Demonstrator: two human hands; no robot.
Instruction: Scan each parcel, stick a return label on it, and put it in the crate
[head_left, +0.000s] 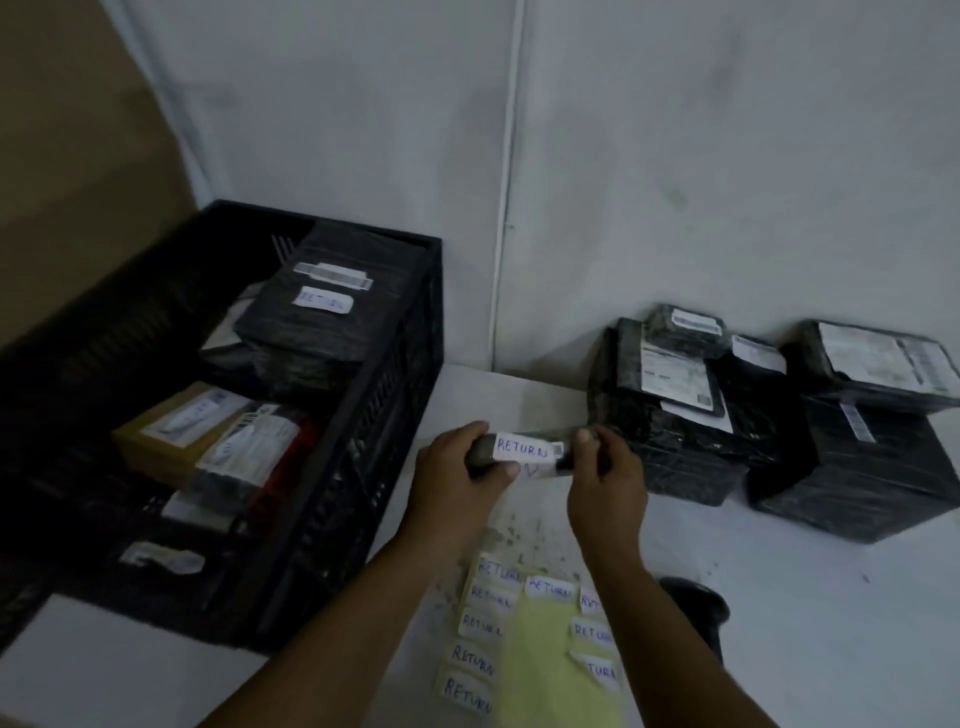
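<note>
Gripping a small dark parcel (524, 454) by its ends, the left hand (457, 475) curls fingers and thumb round one end while the right hand (605, 480) pinches the other, holding it just above the white table (779, 597) near its back edge. A white label reading RETURN (522, 446) sits on the parcel's upper face, between the two hands. Grey walls (727, 156) meet in a corner behind the table. At the near edge, under the forearms, lies a yellow sheet (556, 654) with more RETURN stickers (470, 660) around it, beside a dark scanner (701, 605). At the table's left side stands a black crate (363, 493) holding labelled parcels; black wrapped parcels (727, 415) are stacked against the wall at the right.
</note>
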